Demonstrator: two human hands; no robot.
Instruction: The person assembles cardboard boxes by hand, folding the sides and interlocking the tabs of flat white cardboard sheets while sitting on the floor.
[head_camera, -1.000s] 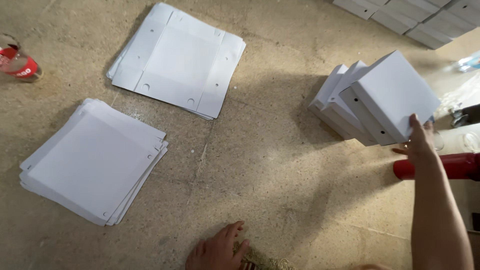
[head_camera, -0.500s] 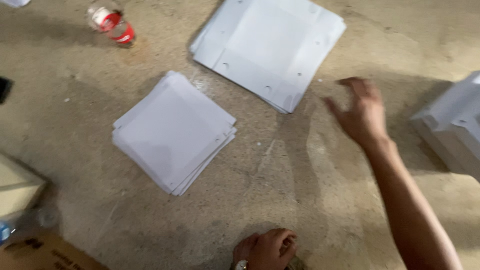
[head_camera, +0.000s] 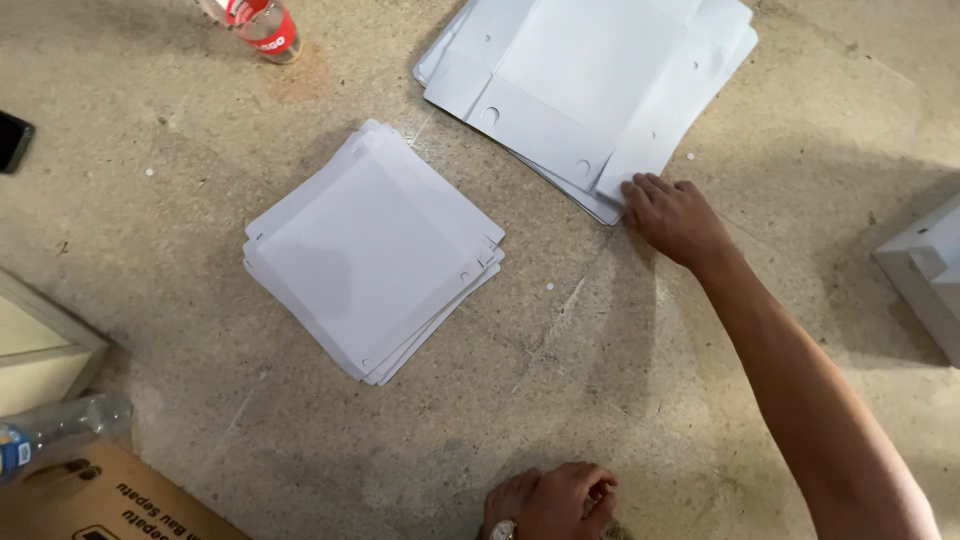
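My right hand (head_camera: 678, 218) reaches across the floor, and its fingertips rest on the near corner of a stack of large flat white box blanks with flaps and punched holes (head_camera: 590, 70). The fingers lie flat and close together and do not close around a sheet. My left hand (head_camera: 555, 500), with a watch on the wrist, is curled into a fist at the bottom edge of the view. Between the two hands, to the left, lies a second stack of smaller square white sheets (head_camera: 375, 250), which neither hand touches.
A red-labelled plastic bottle (head_camera: 258, 22) lies at the top left. A dark flat object (head_camera: 12, 140) is at the left edge. Bottom left hold a clear bottle (head_camera: 55, 430), a brown carton (head_camera: 110, 505) and a pale framed panel (head_camera: 35, 345). Folded white boxes (head_camera: 925, 275) stand at the right edge.
My right hand left the folded boxes at the right, swung left across the floor and landed on the corner of the large blank stack. The view shifted with it; the left fist stayed put.
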